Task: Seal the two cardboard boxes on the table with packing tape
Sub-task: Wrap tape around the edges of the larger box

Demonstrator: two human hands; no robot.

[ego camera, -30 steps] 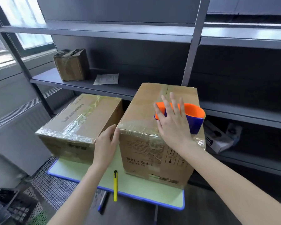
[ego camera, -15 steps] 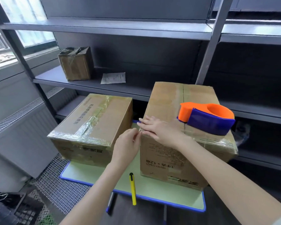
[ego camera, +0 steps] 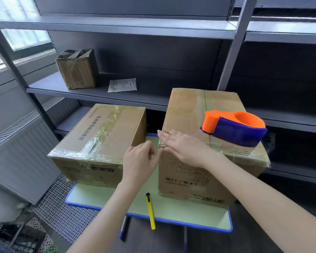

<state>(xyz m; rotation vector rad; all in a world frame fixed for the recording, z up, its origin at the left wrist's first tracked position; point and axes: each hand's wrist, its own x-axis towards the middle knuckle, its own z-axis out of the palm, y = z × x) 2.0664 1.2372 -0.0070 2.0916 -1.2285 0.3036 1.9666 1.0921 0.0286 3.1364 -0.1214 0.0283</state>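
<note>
Two taped cardboard boxes stand on a small green table (ego camera: 171, 209). The left box (ego camera: 102, 136) is low, with clear tape along its top seam and front edge. The right box (ego camera: 188, 110) is taller, and an orange and blue tape dispenser (ego camera: 235, 130) lies on its top. My right hand (ego camera: 182, 147) lies flat with straight fingers on the near left corner of the right box's top. My left hand (ego camera: 139, 161) is beside that corner, between the two boxes, fingers loosely curled and holding nothing.
A yellow utility knife (ego camera: 150, 210) lies on the table's front edge. Grey metal shelving stands behind, holding a small worn box (ego camera: 77, 68) and a paper sheet (ego camera: 122, 85). A radiator is at the left, mesh grating and a black crate on the floor.
My right hand left the dispenser, slid to the box's near left corner, and lies flat there. My left hand rose beside the same corner. The view shifted left.
</note>
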